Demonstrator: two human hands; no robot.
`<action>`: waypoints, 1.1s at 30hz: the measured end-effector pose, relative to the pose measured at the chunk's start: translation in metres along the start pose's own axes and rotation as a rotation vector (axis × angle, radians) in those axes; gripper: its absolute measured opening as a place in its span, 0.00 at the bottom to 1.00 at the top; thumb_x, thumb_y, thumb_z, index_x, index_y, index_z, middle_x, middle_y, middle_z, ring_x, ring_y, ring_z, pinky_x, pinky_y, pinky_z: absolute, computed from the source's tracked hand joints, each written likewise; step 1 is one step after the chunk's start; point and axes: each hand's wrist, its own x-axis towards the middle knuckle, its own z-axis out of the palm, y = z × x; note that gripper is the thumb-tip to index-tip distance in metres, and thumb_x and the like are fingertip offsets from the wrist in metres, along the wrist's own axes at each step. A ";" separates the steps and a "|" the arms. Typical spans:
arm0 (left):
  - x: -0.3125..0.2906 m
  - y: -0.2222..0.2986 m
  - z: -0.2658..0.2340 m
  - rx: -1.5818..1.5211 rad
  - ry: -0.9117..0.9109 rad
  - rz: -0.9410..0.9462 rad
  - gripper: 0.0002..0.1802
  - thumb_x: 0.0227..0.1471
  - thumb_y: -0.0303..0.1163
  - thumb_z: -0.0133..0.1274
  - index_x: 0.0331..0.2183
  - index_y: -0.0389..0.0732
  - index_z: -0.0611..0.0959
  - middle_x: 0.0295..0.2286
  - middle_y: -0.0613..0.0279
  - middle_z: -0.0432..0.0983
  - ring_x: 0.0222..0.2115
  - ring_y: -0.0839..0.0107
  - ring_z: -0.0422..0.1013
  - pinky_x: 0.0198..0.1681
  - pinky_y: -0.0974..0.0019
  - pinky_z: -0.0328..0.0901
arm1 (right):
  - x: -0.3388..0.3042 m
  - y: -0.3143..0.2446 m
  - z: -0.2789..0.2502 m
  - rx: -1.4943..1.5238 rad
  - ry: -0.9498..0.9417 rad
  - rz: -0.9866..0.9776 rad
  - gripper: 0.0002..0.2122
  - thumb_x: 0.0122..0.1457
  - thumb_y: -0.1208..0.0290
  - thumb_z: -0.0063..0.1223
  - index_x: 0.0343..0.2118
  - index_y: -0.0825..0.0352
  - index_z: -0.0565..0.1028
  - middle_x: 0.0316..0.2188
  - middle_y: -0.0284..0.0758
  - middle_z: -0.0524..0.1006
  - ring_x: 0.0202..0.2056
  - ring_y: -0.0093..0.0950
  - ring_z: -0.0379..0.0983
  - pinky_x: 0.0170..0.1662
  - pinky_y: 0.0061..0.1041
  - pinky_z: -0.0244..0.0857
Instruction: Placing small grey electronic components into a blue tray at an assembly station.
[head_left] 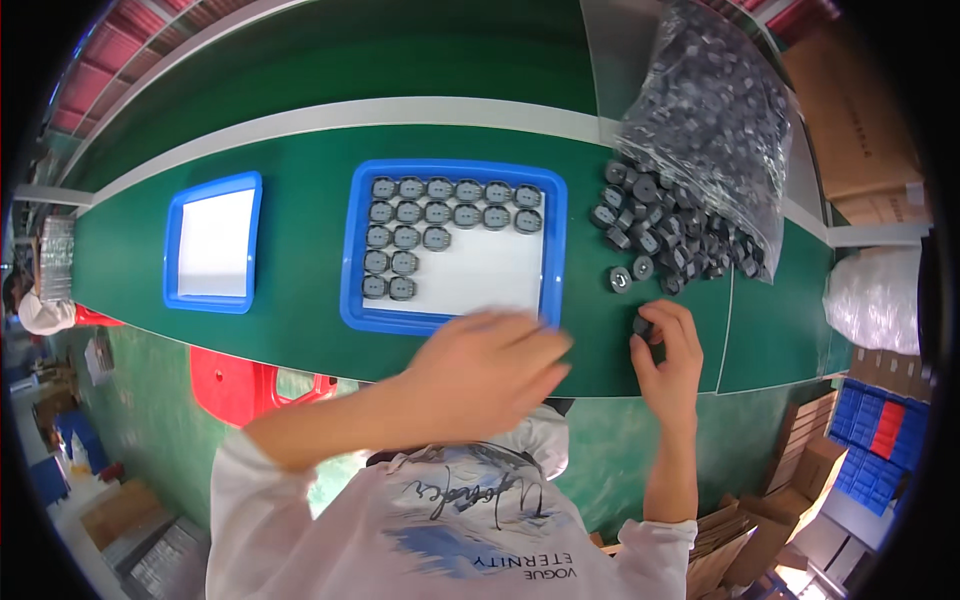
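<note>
My right hand (672, 352) pinches a small dark grey round part (641, 325) between thumb and finger, near the table's front edge. Just beyond it lies a loose pile of similar grey parts (672, 232), a few of them showing a round face with a centre hole. My left hand (490, 365) is over the front edge of a blue tray (352, 250), its fingers blurred by motion, so whether they hold anything cannot be made out. Inside that tray, several grey parts (437, 212) stand in rows on a white sheet (490, 275), filling the back and left side.
A large clear bag (710, 100) of the same parts lies open behind the pile. Left on the green table (305, 240) is a second blue tray (168, 250) with a white sheet. A red stool (225, 385) stands below; a cardboard box (850, 120) is at far right.
</note>
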 end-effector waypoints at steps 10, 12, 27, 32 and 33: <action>0.076 -0.049 0.090 0.469 0.021 0.258 0.09 0.39 0.31 0.56 0.25 0.36 0.81 0.27 0.57 0.70 0.37 0.60 0.65 0.39 0.60 0.59 | -0.013 0.003 0.003 -0.157 -0.005 -0.158 0.10 0.50 0.86 0.59 0.36 0.69 0.79 0.50 0.43 0.77 0.46 0.41 0.76 0.50 0.35 0.69; 0.076 -0.050 0.093 0.446 0.004 0.281 0.08 0.41 0.30 0.55 0.25 0.36 0.81 0.28 0.58 0.70 0.37 0.60 0.65 0.39 0.60 0.59 | -0.016 0.003 0.002 -0.168 0.054 -0.086 0.11 0.51 0.85 0.61 0.38 0.70 0.80 0.51 0.43 0.76 0.43 0.37 0.76 0.49 0.33 0.70; 0.064 -0.044 0.080 0.220 -0.341 0.425 0.07 0.41 0.32 0.56 0.24 0.37 0.81 0.24 0.58 0.75 0.30 0.61 0.71 0.37 0.60 0.62 | -0.033 0.007 0.008 -0.249 0.185 -0.105 0.10 0.47 0.83 0.66 0.34 0.67 0.80 0.40 0.36 0.78 0.42 0.38 0.73 0.45 0.33 0.70; 0.082 -0.066 0.077 0.197 -0.321 0.447 0.10 0.49 0.36 0.58 0.23 0.40 0.83 0.23 0.60 0.76 0.37 0.61 0.69 0.40 0.58 0.61 | -0.017 0.006 0.009 -0.258 0.137 -0.169 0.09 0.48 0.82 0.65 0.33 0.67 0.80 0.42 0.37 0.78 0.43 0.39 0.73 0.46 0.34 0.70; 0.088 -0.067 0.072 0.190 -0.342 0.450 0.10 0.49 0.36 0.58 0.23 0.40 0.83 0.23 0.60 0.76 0.37 0.61 0.69 0.40 0.58 0.61 | -0.015 0.007 0.008 -0.252 0.141 -0.149 0.09 0.48 0.82 0.65 0.33 0.67 0.80 0.42 0.37 0.78 0.43 0.39 0.73 0.46 0.34 0.70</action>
